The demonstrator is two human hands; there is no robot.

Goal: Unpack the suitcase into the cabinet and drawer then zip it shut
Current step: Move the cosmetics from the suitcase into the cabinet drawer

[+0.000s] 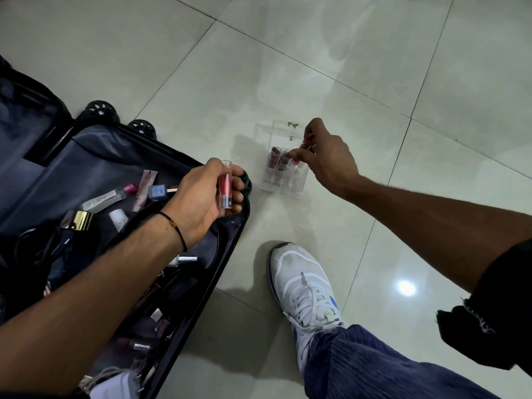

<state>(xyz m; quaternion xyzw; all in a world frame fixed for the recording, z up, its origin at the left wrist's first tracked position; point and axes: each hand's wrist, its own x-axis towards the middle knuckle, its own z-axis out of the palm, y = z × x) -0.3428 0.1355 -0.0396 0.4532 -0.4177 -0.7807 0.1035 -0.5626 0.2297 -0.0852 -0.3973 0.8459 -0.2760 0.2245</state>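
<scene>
Tiled floor (374, 67): suitcase (95, 156) at 8 o'clock. Left hand (201, 197) grips clear-capped lipstick (225, 187); right hand (328, 159) pinches small lipstick (304, 146) over acrylic organiser (283, 131).

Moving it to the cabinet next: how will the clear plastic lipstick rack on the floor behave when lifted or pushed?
The clear plastic lipstick rack looks rigid and probably light. On the glossy tiled floor it would likely slide easily. Its upright lipsticks seem to sit loose, so tilting may spill them.
</scene>
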